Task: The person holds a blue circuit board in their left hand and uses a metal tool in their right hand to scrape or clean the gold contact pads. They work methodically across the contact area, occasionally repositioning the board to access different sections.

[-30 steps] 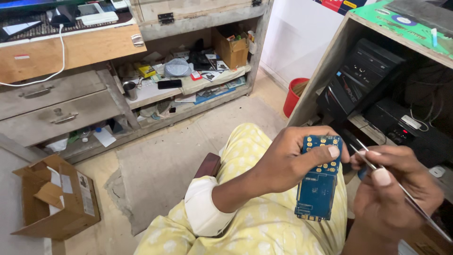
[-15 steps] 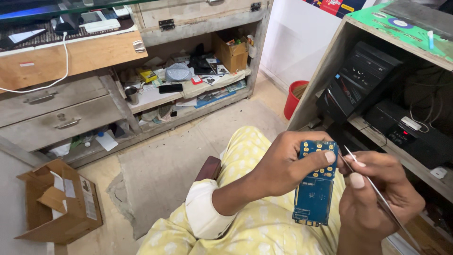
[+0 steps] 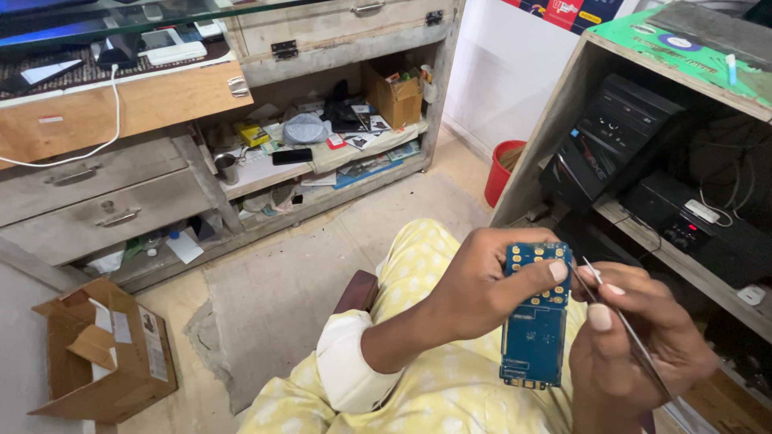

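Cluttered shelves (image 3: 322, 153) behind, yellow lap below; left hand (image 3: 482, 293) clamped on upright blue board (image 3: 535, 321) over lap, right hand (image 3: 635, 337) pinched shut on tweezers (image 3: 623, 325) at its edge — slip risks gouged traces.

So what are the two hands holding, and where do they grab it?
The left hand holds a blue circuit board by its upper part, thumb on the face. The right hand pinches thin metal tweezers near the tips, which meet the board's upper right edge.
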